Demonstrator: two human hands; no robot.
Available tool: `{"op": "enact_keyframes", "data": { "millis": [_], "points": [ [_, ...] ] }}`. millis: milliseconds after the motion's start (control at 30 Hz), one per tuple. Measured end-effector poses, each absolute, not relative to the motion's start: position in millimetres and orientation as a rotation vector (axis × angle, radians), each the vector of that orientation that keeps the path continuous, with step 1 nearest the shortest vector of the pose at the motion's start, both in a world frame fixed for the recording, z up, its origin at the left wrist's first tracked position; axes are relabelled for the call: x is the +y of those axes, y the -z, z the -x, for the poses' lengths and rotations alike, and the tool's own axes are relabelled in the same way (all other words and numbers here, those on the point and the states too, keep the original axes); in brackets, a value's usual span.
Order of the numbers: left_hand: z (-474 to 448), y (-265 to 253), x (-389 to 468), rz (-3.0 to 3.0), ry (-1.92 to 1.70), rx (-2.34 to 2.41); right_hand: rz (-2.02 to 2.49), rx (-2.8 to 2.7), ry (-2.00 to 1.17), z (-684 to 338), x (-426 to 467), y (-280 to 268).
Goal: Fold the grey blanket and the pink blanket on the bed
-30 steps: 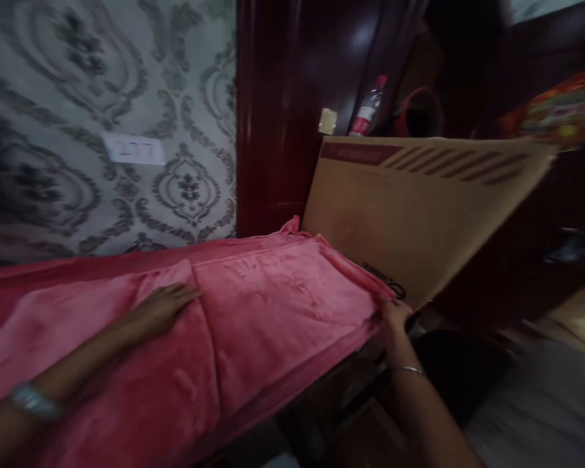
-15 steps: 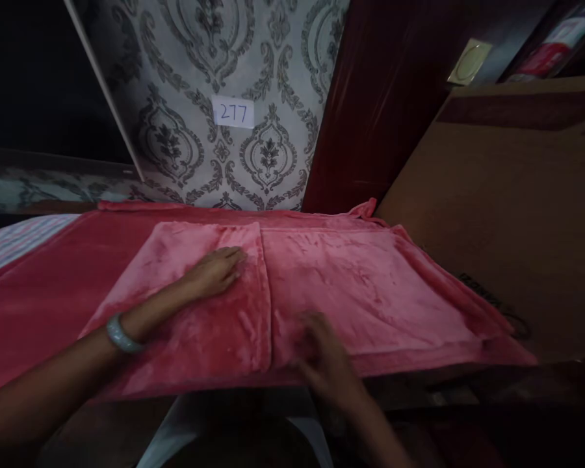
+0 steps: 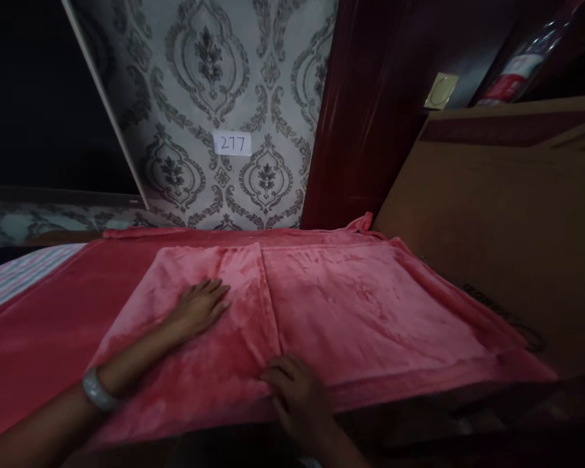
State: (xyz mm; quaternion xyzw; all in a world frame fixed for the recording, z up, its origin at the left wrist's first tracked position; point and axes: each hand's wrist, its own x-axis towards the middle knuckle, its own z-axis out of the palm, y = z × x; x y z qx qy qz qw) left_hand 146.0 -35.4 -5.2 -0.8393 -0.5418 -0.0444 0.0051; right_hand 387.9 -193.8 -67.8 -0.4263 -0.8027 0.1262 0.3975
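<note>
A pink plush blanket lies over the surface before me, with its left part folded into a panel whose hemmed edge runs down the middle. On that panel my left hand rests flat, fingers slightly spread, a pale bracelet on the wrist. My right hand is at the near end of the hem, fingers curled and gripping the edge by the front corner. The fingertips partly hide the cloth there, which puckers toward them.
A large cardboard box stands against the blanket's right side, with a red-labelled plastic bottle behind it. Striped cloth shows at far left. A dark screen and patterned wall with a paper marked 277 are behind.
My right hand has come left and down onto the hem's near corner and gripped it. My left hand has slid left across the panel. The view has tilted upward slightly.
</note>
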Motion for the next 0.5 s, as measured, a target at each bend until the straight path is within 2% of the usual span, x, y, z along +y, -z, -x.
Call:
{"op": "enact_keyframes", "data": {
  "millis": [167,233,367,500],
  "points": [
    [-190.0,-29.1,17.7,2.851,0.176,-1.379,1.12,-1.976,-0.469,-387.5,-192.3,72.9],
    [-208.3,-34.6,39.7,2.923,0.079,-1.285,1.135,-1.948,-0.499,-387.1,-190.8,75.8],
    [-228.4,-35.1,72.2,2.881,-0.19,-1.307,1.103,-1.933,-0.51,-386.4,-185.9,85.5],
    [-228.6,-40.8,92.2,2.816,-0.219,-1.37,1.131,-1.96,-0.482,-385.6,-180.8,92.5]
  ]
}}
